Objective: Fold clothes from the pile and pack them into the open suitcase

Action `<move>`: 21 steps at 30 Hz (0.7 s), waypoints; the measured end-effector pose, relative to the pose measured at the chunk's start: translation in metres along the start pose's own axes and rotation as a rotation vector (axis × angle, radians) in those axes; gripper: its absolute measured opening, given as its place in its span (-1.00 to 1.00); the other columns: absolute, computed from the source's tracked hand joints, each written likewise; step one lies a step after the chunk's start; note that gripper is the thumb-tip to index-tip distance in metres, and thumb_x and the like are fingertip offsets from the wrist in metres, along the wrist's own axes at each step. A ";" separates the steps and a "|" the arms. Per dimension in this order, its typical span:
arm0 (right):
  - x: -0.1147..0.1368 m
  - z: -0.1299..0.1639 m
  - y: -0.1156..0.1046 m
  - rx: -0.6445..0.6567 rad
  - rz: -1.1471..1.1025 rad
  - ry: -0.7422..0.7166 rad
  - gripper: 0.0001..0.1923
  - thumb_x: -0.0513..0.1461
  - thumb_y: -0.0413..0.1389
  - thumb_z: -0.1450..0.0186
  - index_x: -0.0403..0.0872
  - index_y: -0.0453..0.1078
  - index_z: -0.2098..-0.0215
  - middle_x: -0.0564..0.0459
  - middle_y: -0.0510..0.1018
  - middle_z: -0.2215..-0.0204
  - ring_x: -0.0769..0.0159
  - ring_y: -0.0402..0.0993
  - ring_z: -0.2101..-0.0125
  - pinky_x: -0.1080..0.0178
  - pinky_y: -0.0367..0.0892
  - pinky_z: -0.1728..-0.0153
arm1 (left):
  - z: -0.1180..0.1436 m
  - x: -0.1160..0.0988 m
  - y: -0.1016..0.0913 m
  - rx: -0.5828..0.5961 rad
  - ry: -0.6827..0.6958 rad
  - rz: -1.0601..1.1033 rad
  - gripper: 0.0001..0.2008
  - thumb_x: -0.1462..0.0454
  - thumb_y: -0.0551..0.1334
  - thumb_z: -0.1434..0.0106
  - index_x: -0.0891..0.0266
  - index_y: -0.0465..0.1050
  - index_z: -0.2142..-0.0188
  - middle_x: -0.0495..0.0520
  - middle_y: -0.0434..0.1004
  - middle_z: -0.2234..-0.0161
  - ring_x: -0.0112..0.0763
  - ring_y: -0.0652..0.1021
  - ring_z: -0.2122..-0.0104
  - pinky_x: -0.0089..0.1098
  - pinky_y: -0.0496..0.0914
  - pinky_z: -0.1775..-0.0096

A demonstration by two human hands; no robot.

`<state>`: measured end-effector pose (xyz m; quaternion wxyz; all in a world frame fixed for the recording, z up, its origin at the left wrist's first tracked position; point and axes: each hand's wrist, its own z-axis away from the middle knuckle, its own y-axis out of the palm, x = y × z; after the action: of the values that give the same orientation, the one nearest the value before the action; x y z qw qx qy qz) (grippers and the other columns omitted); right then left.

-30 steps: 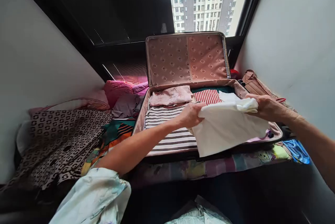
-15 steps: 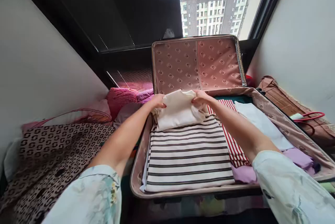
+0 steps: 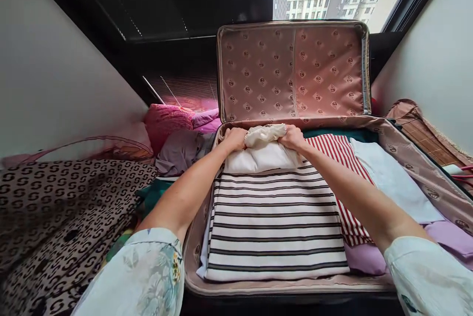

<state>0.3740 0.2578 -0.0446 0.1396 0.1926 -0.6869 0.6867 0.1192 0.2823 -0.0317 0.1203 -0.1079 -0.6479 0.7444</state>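
Observation:
A cream-white folded cloth garment (image 3: 263, 157) lies bunched at the back left of the open suitcase (image 3: 291, 287). My left hand (image 3: 235, 139) is closed on its left side, and my right hand (image 3: 291, 138) grips the right side. Between the hands the fabric's far edge is crumpled. Which kind of garment it is, I cannot tell. Just in front lies a folded white shirt with black stripes (image 3: 275, 227), partly under the cream cloth. To its right are a red-and-white striped garment (image 3: 342, 158), a white folded garment (image 3: 391, 178) and lilac clothes (image 3: 365, 258).
The suitcase lid (image 3: 293, 72) stands upright at the back against the dark window frame. On the left are a brown patterned fabric (image 3: 66, 198), a grey cloth (image 3: 181, 151) and pink bedding (image 3: 166, 121). A rolled brown mat (image 3: 432, 131) lies by the right wall.
The cream cloth has gone from held up and spread to lower and bunched, its far edge crumpled between my hands. The view has tilted down and come closer to the suitcase.

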 end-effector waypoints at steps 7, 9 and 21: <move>-0.002 0.093 -0.010 -0.170 0.230 -0.608 -0.69 -0.24 -0.01 -0.44 -0.03 0.53 -0.02 -0.20 0.46 -0.28 -0.04 0.32 -0.26 -0.08 0.27 -0.19 | 0.084 -0.001 -0.001 -0.310 0.197 -0.048 -0.71 0.39 0.15 -0.29 0.29 0.52 0.02 0.31 0.61 0.12 -0.01 0.54 0.04 -0.09 0.28 -0.12; -0.008 0.119 -0.016 -0.169 0.228 -0.711 -0.65 -0.28 -0.06 -0.46 0.00 0.54 0.00 -0.17 0.53 -0.23 0.01 0.37 -0.24 -0.07 0.30 -0.19 | 0.111 0.005 -0.005 -0.386 0.214 -0.026 -0.72 0.40 0.13 -0.30 0.31 0.52 0.05 0.31 0.62 0.19 -0.02 0.57 0.12 -0.11 0.33 -0.04; 0.119 0.214 -0.109 -0.315 -0.062 -0.703 -0.71 -0.12 0.05 -0.39 0.00 0.47 -0.01 -0.17 0.62 -0.02 -0.05 0.54 -0.03 -0.01 0.35 -0.07 | 0.332 0.028 -0.076 -0.809 0.053 0.146 -0.82 0.16 0.26 -0.28 0.18 0.54 0.19 0.16 0.66 0.17 -0.04 0.61 0.08 0.12 0.23 -0.25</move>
<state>0.3339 0.0376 0.1022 -0.0556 0.4132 -0.7837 0.4604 -0.0089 -0.0101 0.0885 0.0317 -0.2114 -0.8756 0.4330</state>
